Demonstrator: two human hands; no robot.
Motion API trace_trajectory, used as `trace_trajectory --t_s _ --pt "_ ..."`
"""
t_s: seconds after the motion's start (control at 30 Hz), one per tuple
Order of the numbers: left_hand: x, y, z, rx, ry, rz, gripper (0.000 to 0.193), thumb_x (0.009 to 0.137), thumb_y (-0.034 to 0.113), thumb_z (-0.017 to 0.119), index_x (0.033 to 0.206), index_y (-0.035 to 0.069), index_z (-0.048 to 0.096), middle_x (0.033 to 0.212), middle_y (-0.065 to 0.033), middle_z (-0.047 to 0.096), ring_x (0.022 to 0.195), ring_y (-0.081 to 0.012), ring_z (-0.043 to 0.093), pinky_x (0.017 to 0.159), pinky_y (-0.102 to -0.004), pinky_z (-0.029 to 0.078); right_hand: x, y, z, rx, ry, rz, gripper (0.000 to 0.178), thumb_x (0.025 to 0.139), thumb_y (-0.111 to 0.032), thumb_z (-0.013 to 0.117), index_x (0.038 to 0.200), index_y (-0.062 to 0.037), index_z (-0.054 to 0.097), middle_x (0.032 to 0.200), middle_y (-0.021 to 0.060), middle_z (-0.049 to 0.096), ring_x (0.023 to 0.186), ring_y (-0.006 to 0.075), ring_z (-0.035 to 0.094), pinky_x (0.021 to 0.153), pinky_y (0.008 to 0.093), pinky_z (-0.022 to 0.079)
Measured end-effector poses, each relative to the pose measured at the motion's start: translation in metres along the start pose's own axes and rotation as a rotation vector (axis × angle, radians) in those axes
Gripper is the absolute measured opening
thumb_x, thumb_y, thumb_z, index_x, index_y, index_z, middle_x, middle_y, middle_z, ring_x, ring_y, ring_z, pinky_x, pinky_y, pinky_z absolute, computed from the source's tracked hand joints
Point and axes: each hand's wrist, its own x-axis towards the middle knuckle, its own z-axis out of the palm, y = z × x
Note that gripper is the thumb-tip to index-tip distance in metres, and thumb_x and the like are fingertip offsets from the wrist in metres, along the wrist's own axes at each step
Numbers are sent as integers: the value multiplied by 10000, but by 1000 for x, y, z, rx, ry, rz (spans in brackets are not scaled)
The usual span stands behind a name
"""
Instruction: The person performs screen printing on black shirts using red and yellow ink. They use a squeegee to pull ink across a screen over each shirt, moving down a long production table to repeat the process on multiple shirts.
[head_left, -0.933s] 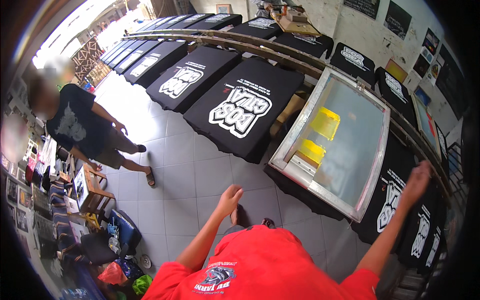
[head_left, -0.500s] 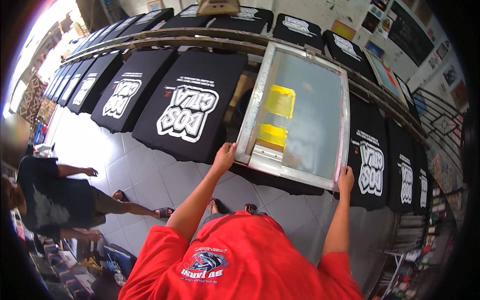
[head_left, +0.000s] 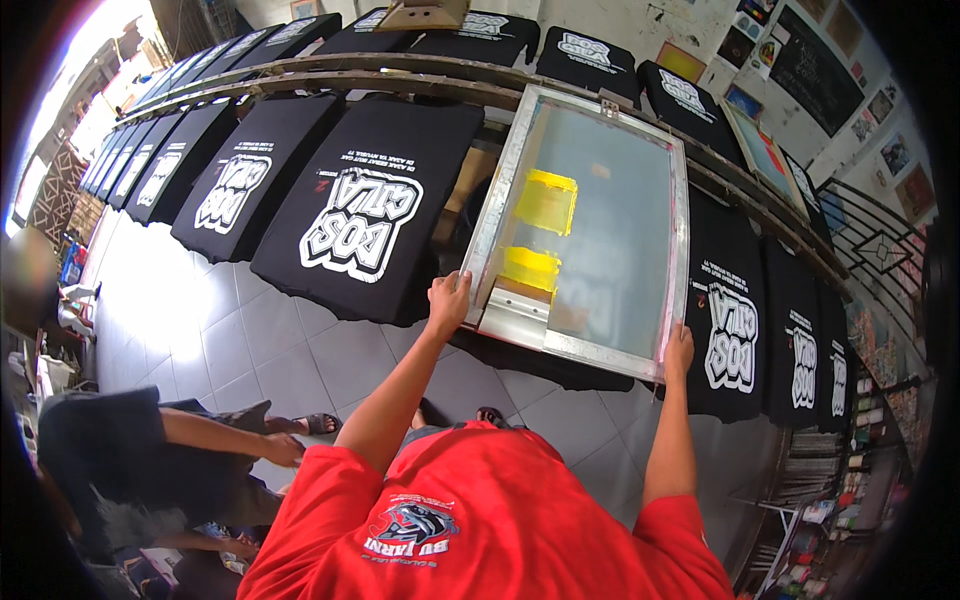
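Observation:
A large screen-printing frame (head_left: 600,356) with a pale grey mesh lies over a black T-shirt (head_left: 545,368) on the board in front of me. My left hand (head_left: 450,298) grips its near left corner. Round the near end of the right side, my right hand (head_left: 678,350) has its fingers closed. Inside the frame, at the near left, rests a silver metal bar that looks like a squeegee (head_left: 518,317). Just beyond it are a yellow patch (head_left: 529,268) and a second yellow patch (head_left: 547,203) on the mesh. Most of the shirt below is hidden.
Black T-shirts with white lettering, such as this printed shirt (head_left: 360,225), line both sides of a long rail (head_left: 420,88). A co-worker (head_left: 120,455) in dark clothes is close on my left. Shelves with containers (head_left: 855,480) stand at the right.
The co-worker has moved nearer to me, toward the lower left. My hands keep hold of the frame, which stays over the same shirt; the whole view has shifted slightly.

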Motion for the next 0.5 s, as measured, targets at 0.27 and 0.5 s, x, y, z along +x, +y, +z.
trace_trajectory --t_s 0.27,0.5 --pt "-35 41 -33 -508 -54 1 437 959 337 538 1059 -77 632 777 -198 661 729 -233 625 704 -366 478 -10 37 -39 345 0 148 649 996 -487 368 1226 91 552 1216 235 594 1099 331 578 962 379 418" --pt "-139 135 -19 -534 -328 36 638 924 379 592 1281 -117 410 1160 -310 561 1097 -350 576 941 -387 435 -74 81 -186 449 139 307 726 979 -514 422 1343 115 433 1370 204 483 1231 284 486 1049 330 344"
